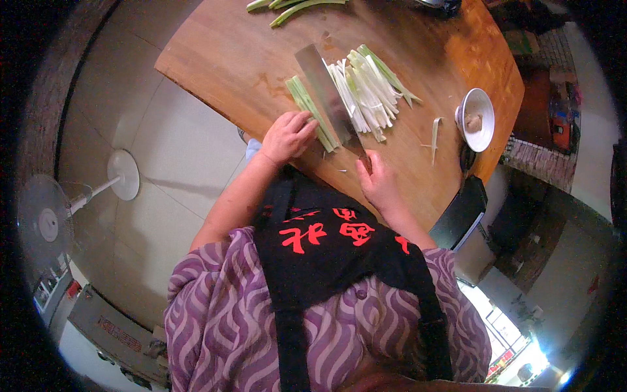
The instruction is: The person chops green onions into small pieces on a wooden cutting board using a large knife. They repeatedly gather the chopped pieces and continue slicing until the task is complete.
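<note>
My right hand (377, 179) grips the handle of a broad-bladed cleaver (328, 93), whose blade lies between two groups of cut stalks. Left of the blade, my left hand (293, 134) rests its fingertips on a few pale green stalks (306, 100), near their lower part. On the blade's right side lies a pile of split white and pale green stalks (370, 95), probably scallion or leek. Longer green stalks (299, 10) lie at the top edge of the view. All of these are on a wooden table top (245, 59).
A white bowl (482, 120) with a light brown substance stands at the table's right side. A loose strip of stalk (435, 139) lies left of it. A dark box-like object (463, 215) adjoins the right edge. A pedestal fan (49, 224) stands on the floor at left.
</note>
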Demonstrator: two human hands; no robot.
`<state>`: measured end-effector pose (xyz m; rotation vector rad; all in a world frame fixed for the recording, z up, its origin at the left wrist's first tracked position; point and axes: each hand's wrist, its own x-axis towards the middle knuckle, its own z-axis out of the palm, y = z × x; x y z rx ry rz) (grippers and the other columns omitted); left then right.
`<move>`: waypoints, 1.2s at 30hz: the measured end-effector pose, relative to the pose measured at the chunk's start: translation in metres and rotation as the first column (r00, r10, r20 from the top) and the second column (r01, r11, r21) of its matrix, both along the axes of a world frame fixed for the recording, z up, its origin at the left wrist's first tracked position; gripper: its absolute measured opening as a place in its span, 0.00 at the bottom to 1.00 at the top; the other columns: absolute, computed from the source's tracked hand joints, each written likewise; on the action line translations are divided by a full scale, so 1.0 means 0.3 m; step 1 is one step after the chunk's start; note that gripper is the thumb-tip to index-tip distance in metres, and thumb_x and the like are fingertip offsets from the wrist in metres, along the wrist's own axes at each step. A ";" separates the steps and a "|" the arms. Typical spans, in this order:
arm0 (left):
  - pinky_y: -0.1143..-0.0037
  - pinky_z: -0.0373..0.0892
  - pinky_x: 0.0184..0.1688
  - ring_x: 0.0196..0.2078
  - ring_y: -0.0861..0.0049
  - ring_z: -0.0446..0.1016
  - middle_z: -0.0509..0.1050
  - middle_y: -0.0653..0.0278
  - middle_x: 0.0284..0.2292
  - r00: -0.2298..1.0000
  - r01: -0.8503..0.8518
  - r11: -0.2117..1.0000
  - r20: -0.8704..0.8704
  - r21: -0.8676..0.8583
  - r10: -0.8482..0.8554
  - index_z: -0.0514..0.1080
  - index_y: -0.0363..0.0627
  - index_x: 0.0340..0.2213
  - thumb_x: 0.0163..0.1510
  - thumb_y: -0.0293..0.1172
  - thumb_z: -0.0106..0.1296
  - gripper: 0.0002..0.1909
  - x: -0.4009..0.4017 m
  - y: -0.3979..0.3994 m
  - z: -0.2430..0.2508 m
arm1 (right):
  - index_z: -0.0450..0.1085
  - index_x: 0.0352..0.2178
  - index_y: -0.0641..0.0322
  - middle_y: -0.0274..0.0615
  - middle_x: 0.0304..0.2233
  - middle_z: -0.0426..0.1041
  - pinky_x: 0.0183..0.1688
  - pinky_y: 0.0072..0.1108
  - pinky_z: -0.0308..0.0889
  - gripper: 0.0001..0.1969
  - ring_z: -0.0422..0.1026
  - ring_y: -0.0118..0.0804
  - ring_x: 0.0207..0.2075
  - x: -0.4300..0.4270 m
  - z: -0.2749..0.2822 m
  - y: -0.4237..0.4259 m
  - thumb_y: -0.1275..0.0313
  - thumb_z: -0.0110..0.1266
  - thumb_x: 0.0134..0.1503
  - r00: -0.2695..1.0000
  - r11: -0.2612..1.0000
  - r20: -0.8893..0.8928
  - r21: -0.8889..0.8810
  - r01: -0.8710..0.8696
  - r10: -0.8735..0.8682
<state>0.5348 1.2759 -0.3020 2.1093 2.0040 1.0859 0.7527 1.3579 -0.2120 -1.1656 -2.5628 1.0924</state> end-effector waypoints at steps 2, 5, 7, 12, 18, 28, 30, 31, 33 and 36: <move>0.72 0.66 0.38 0.36 0.66 0.67 0.66 0.60 0.35 1.000 0.021 1.000 -0.021 0.012 -0.021 0.67 0.45 0.33 0.39 0.30 0.52 0.15 0.000 -0.001 0.010 | 0.62 0.35 0.65 0.51 0.25 0.69 0.27 0.34 0.64 0.12 0.69 0.53 0.26 -0.027 -0.002 -0.010 0.69 0.49 0.51 0.999 0.999 -0.044 0.046 0.013 -0.011; 0.71 0.66 0.37 0.37 0.66 0.67 0.66 0.59 0.36 1.000 0.023 1.000 -0.007 0.008 -0.023 0.67 0.47 0.34 0.38 0.31 0.52 0.16 -0.003 0.000 0.007 | 0.62 0.35 0.66 0.48 0.21 0.67 0.25 0.28 0.62 0.12 0.68 0.46 0.23 -0.078 -0.008 -0.005 0.71 0.49 0.51 0.997 0.994 -0.074 0.112 0.003 0.005; 0.71 0.65 0.37 0.37 0.67 0.67 0.66 0.60 0.37 0.999 0.041 0.999 -0.030 0.033 -0.040 0.68 0.50 0.35 0.37 0.31 0.52 0.18 -0.008 -0.003 -0.001 | 0.62 0.35 0.67 0.49 0.22 0.67 0.25 0.29 0.63 0.12 0.69 0.48 0.24 -0.105 -0.026 -0.001 0.71 0.49 0.51 0.994 0.993 -0.104 0.117 -0.007 0.020; 0.70 0.64 0.39 0.38 0.66 0.66 0.65 0.60 0.38 0.997 0.062 0.998 -0.055 -0.011 -0.062 0.68 0.56 0.39 0.37 0.34 0.52 0.21 -0.010 -0.007 -0.004 | 0.61 0.36 0.64 0.53 0.30 0.68 0.30 0.35 0.65 0.12 0.69 0.54 0.30 -0.150 -0.032 0.002 0.70 0.48 0.50 0.997 0.994 -0.051 0.096 -0.048 0.053; 0.69 0.63 0.41 0.39 0.65 0.65 0.65 0.60 0.38 0.997 0.045 0.997 -0.052 -0.063 -0.048 0.69 0.59 0.39 0.37 0.38 0.53 0.22 -0.007 -0.017 -0.008 | 0.61 0.36 0.65 0.53 0.29 0.68 0.29 0.36 0.64 0.12 0.68 0.55 0.29 -0.168 -0.055 0.002 0.71 0.48 0.50 0.993 0.984 -0.042 0.146 -0.100 0.107; 0.71 0.63 0.41 0.39 0.68 0.65 0.66 0.62 0.37 0.998 0.067 0.996 -0.001 -0.057 -0.068 0.69 0.57 0.35 0.39 0.37 0.52 0.17 0.004 0.008 -0.008 | 0.60 0.33 0.67 0.58 0.24 0.68 0.27 0.39 0.63 0.13 0.68 0.58 0.27 -0.539 -0.061 0.214 0.67 0.47 0.51 0.994 0.985 -0.080 0.164 -0.054 0.068; 0.71 0.64 0.41 0.39 0.67 0.65 0.66 0.61 0.37 0.997 0.079 0.997 0.004 -0.023 -0.079 0.69 0.54 0.35 0.39 0.36 0.52 0.16 0.007 0.010 -0.013 | 0.60 0.33 0.68 0.58 0.24 0.68 0.27 0.39 0.63 0.13 0.68 0.58 0.27 -0.516 -0.053 0.220 0.67 0.47 0.51 0.993 0.991 -0.102 0.126 -0.041 0.054; 0.71 0.64 0.40 0.38 0.67 0.66 0.66 0.61 0.36 0.997 0.077 0.997 0.006 0.007 -0.077 0.69 0.51 0.34 0.39 0.35 0.52 0.16 0.007 0.010 -0.017 | 0.61 0.33 0.68 0.58 0.24 0.68 0.27 0.39 0.63 0.13 0.68 0.58 0.27 -0.502 -0.048 0.226 0.67 0.47 0.51 0.991 0.996 -0.127 0.084 -0.043 0.053; 0.72 0.65 0.39 0.36 0.68 0.66 0.66 0.61 0.35 0.999 0.036 0.999 0.039 -0.005 -0.036 0.68 0.48 0.32 0.39 0.33 0.53 0.15 0.009 -0.010 -0.033 | 0.61 0.32 0.67 0.57 0.24 0.68 0.27 0.37 0.63 0.12 0.68 0.57 0.27 -0.418 0.003 0.173 0.68 0.47 0.51 0.999 0.998 -0.044 0.063 -0.024 0.027; 0.73 0.65 0.36 0.33 0.68 0.67 0.66 0.61 0.32 0.998 0.035 0.999 0.059 0.000 -0.035 0.68 0.44 0.30 0.38 0.32 0.54 0.14 0.010 -0.002 -0.023 | 0.62 0.33 0.66 0.55 0.24 0.68 0.27 0.35 0.64 0.11 0.69 0.54 0.26 -0.222 0.005 0.122 0.69 0.48 0.50 0.997 0.999 -0.076 0.048 -0.006 0.010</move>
